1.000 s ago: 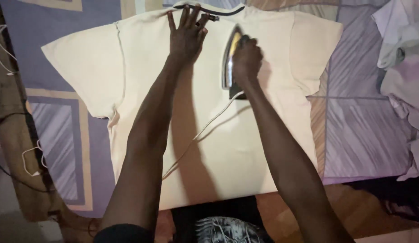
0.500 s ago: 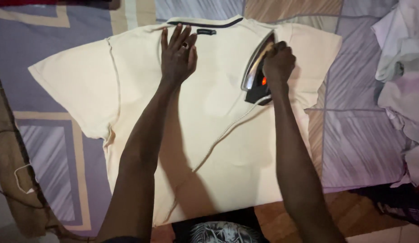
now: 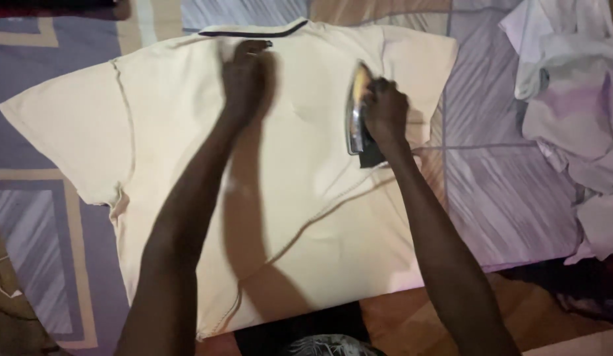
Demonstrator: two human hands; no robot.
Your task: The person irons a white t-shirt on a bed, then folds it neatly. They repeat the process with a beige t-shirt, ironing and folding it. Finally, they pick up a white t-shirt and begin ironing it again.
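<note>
A cream short-sleeved shirt (image 3: 300, 198) with a dark-edged collar lies flat, back up, on a patterned purple and tan cloth. My left hand (image 3: 244, 76) presses on the shirt just below the collar, blurred, fingers bent. My right hand (image 3: 385, 112) grips the handle of a clothes iron (image 3: 356, 109) with a shiny metal sole, which rests on the shirt's right shoulder area. The iron's pale cord (image 3: 319, 214) trails across the shirt toward its lower hem.
The patterned cloth (image 3: 497, 191) covers the surface around the shirt. A heap of white and pale lilac clothes (image 3: 570, 99) lies at the right edge. Brown fabric with a thin white cable (image 3: 3, 290) sits at the lower left.
The iron, in my right hand, has slid on the shirt's right shoulder area. My left hand has stayed under the collar, its fingers now bent. The view has shifted.
</note>
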